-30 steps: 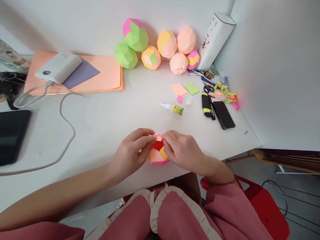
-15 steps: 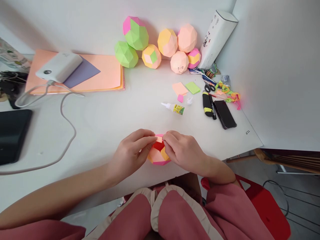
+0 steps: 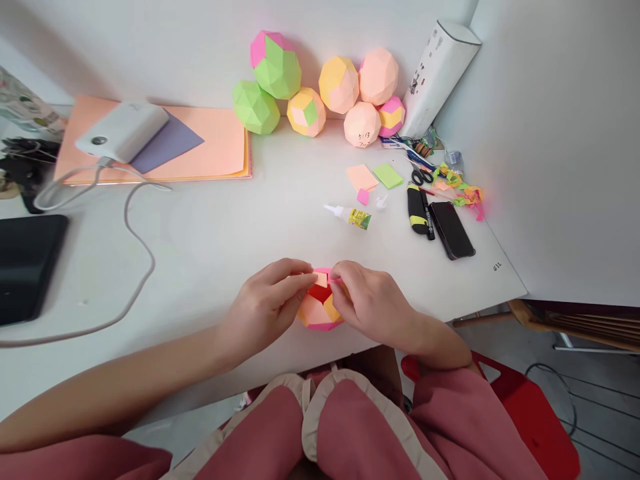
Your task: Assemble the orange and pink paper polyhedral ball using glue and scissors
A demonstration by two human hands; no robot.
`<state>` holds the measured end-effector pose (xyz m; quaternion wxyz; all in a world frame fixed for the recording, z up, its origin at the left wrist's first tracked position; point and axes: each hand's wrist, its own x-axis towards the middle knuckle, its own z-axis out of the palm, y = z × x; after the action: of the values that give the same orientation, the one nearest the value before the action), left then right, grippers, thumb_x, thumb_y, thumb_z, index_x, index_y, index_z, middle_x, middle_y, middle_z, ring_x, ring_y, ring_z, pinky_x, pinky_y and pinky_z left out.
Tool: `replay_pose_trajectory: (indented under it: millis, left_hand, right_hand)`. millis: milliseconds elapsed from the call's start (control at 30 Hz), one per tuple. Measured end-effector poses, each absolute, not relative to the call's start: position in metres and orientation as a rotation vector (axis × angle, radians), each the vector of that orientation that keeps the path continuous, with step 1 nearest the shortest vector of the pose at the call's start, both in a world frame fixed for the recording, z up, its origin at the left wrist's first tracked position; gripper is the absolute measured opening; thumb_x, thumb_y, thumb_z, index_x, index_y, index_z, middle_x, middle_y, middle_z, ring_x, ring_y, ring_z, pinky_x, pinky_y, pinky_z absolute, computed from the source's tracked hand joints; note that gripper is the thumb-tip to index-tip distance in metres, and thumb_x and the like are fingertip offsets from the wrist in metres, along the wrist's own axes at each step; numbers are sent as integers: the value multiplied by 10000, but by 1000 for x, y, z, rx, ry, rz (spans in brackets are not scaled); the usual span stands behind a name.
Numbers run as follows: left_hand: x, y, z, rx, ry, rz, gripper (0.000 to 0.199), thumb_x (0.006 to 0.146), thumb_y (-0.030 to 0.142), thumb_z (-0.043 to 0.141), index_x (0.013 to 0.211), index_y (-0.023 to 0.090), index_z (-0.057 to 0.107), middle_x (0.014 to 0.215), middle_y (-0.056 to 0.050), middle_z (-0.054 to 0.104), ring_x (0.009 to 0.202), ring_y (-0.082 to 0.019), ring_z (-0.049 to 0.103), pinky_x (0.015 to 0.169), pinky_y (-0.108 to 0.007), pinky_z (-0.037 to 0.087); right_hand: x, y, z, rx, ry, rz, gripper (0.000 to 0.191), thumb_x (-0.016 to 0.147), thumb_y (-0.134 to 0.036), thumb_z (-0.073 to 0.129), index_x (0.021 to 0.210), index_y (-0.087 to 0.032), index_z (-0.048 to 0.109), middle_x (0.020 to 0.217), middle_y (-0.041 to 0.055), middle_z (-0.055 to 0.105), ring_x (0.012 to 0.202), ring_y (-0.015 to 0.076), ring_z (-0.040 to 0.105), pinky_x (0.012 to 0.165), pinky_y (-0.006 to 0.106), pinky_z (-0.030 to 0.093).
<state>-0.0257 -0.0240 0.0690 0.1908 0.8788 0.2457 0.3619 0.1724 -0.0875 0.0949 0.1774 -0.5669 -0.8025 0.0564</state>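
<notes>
Pinching a peach paper piece (image 3: 321,280), left hand (image 3: 267,297), at the far rim of an open-topped ball (image 3: 314,311), right hand (image 3: 371,297) over its right side, grip unclear

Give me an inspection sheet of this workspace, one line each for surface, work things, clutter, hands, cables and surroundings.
Surface: white table, handwritten marks near its right corner.
Work things: paper ball with an opening on top; glue tube lying beyond it, nozzle pointing left; peach paper and green paper behind the tube.
Clutter: phone, pen, scissors and coloured scraps at right.
Hands: left hand pinches a peach flap of the ball; right hand pinches its pink edge.
Cables: pale cable runs from a white box across the table's left side.
Surroundings: seven more paper balls along the back wall; red stool at right.
</notes>
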Motion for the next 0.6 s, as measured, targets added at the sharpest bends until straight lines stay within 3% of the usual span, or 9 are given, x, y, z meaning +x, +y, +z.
replay_pose_trajectory:
  millis: [367, 600]
  left_hand:
    - [-22, -24, 69, 2469, 654, 1073, 126, 913, 56, 571, 977, 139, 640, 1001, -118, 702, 859, -181, 704, 690, -266, 610]
    - [-22, -23, 70, 2553, 589, 1059, 199, 917, 16, 507, 993, 163, 618, 999, -97, 697, 871, -178, 699, 701, -275, 607]
  right_hand:
    - [173, -88, 98, -1558, -2245, 134, 169, 993, -181, 359, 900, -164, 499, 752, 23, 632, 542, 98, 510, 490, 232, 359]
    - [175, -88, 96, -1530, -2239, 112, 133, 994, -178, 376, 934, -167, 494, 764, 23, 640, 550, 98, 517, 492, 230, 376]
